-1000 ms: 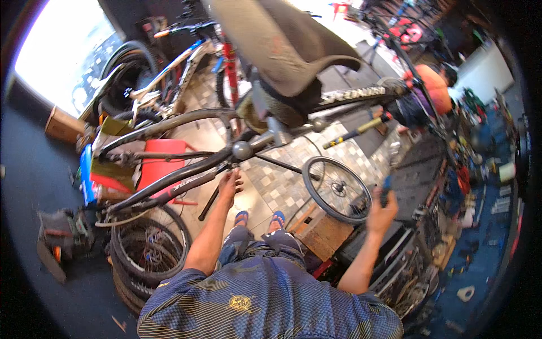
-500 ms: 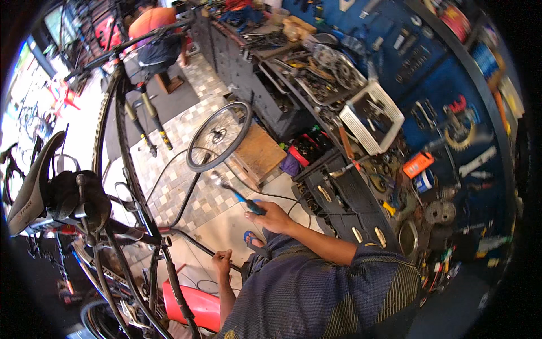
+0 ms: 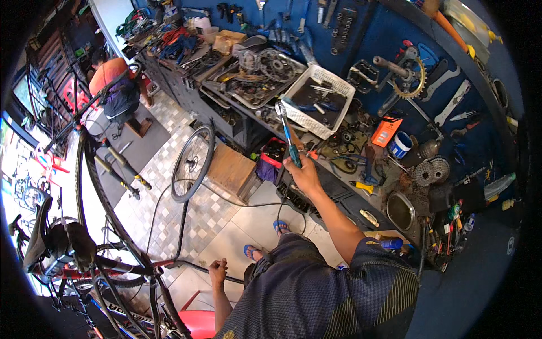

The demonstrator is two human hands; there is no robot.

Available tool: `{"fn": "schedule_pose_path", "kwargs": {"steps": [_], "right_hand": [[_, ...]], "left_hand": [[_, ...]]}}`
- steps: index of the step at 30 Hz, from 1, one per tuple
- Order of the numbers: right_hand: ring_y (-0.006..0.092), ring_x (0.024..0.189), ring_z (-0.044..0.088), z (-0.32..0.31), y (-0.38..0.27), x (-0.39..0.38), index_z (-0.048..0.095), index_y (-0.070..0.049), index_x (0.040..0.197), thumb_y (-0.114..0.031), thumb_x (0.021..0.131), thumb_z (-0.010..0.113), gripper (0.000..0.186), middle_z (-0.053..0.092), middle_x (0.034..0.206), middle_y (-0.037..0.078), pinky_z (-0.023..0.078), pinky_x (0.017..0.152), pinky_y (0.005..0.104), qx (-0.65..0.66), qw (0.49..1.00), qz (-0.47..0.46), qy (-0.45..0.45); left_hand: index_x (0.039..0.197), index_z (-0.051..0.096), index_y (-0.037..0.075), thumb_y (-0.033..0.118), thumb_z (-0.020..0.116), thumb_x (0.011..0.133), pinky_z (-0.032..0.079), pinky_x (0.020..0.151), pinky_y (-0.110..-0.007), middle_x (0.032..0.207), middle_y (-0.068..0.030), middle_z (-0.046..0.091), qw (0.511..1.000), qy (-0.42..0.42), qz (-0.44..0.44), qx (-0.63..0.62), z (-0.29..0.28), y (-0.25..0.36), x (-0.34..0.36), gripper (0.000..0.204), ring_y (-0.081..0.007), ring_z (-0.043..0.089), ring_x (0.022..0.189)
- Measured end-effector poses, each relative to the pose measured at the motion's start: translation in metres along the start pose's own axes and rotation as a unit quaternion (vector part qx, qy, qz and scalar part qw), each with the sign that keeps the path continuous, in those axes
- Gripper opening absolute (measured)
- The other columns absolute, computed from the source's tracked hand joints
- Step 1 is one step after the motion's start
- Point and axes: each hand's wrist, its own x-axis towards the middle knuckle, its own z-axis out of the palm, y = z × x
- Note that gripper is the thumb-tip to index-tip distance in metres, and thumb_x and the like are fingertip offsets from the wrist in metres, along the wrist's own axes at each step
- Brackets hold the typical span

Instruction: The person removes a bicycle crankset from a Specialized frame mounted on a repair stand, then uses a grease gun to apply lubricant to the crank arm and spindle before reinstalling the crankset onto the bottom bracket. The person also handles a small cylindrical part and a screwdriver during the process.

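Note:
My right hand [image 3: 304,175] is closed on the green-and-black handle of a ratchet wrench [image 3: 287,130]; its metal head is at the near corner of the white plastic basket [image 3: 333,78], over the cluttered workbench [image 3: 361,189]. Small metal parts lie in the basket. My left hand [image 3: 218,271] hangs low beside my body, fingers curled with nothing visible in them, right of a dark bike frame [image 3: 104,209].
A loose wheel [image 3: 206,158] leans by a wooden box [image 3: 228,175]. A red plastic seat [image 3: 203,322] is near my left arm. A co-worker [image 3: 110,79] in orange crouches at upper left. Forks [image 3: 107,164] lie on the mat. Tools hang on the blue board [image 3: 350,11].
The view has swung right from the bike frame toward the workbench. My right hand has raised the wrench outward toward the basket; my left hand stays low.

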Motion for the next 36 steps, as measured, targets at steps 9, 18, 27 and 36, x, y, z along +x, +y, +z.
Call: {"fn": "schedule_pose_path", "kwargs": {"steps": [9, 18, 27, 36], "right_hand": [[0.0121, 0.054, 0.052, -0.070, -0.015, 0.120, 0.051, -0.006, 0.113, -0.033, 0.099, 0.066, 0.035, 0.056, 0.081, 0.004, 0.040, 0.045, 0.0308, 0.236, 0.970, 0.061, -0.001], [0.0253, 0.073, 0.065, -0.042, 0.023, 0.338, 0.055, 0.005, 0.118, -0.034, 0.105, 0.051, 0.042, 0.065, 0.100, 0.014, 0.053, 0.060, 0.0395, 0.170, 0.969, 0.147, 0.107], [0.0460, 0.116, 0.064, -0.042, 0.031, 0.349, 0.073, 0.006, 0.112, -0.047, 0.101, 0.051, 0.058, 0.069, 0.119, 0.029, 0.048, 0.102, 0.0511, -0.178, 0.976, 0.078, 0.100], [0.0376, 0.089, 0.071, -0.068, -0.026, 0.171, 0.077, -0.010, 0.100, -0.027, 0.090, 0.068, 0.022, 0.074, 0.102, 0.021, 0.055, 0.078, 0.0468, -0.122, 0.973, -0.187, 0.049]], "left_hand": [[0.087, 0.069, 0.000, 0.038, 0.078, 0.092, 0.049, 0.061, -0.031, 0.072, -0.0063, 0.068, 0.991, -0.082, 0.048, 0.092, 0.117, 0.045, 0.002, 0.040, -0.0137, 0.060, 0.064], [0.089, 0.070, -0.003, 0.034, 0.074, 0.094, 0.049, 0.061, -0.031, 0.072, -0.0085, 0.069, 0.994, -0.003, 0.024, 0.103, 0.136, 0.045, -0.055, 0.037, -0.0144, 0.062, 0.065], [0.094, 0.070, -0.005, 0.032, 0.073, 0.095, 0.049, 0.058, -0.032, 0.070, -0.0079, 0.068, 0.998, 0.006, -0.046, 0.041, 0.122, 0.022, -0.109, 0.037, -0.0152, 0.060, 0.060], [0.096, 0.072, -0.005, 0.036, 0.076, 0.094, 0.053, 0.066, -0.033, 0.078, -0.0111, 0.072, 0.996, -0.042, 0.021, 0.080, 0.099, -0.033, -0.077, 0.041, -0.0186, 0.068, 0.068]]}}
